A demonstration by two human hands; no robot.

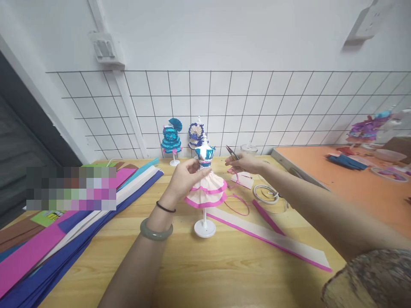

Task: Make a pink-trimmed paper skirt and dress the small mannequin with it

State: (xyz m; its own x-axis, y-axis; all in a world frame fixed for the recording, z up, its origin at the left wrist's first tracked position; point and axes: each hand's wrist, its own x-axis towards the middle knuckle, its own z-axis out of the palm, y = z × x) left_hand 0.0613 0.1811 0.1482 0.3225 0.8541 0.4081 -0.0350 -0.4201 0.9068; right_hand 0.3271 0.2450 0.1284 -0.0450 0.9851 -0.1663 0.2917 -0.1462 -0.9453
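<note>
My left hand [185, 176], with a dark band and a jade-green bangle on its wrist, is closed around the waist of a small white dress form. The form wears a blue-and-white bodice [205, 155] and a cream two-tier paper skirt [210, 188] edged in pink; its round white base [204, 229] rests on the table. To the right, my right hand [243, 164] is closed on small pointed scissors [231, 152], blades up and left, apart from the form. Below that hand lie pink cord [238, 177] and a white card [245, 182].
Two dressed forms, one teal [171, 139] and one blue-and-cream [195, 132], stand behind. Long crepe paper strips [128, 196] cover the left side. A pink-edged cream strip [272, 237], a wire coil [266, 194] and a glass jar [249, 149] lie right. An orange table [359, 205] adjoins.
</note>
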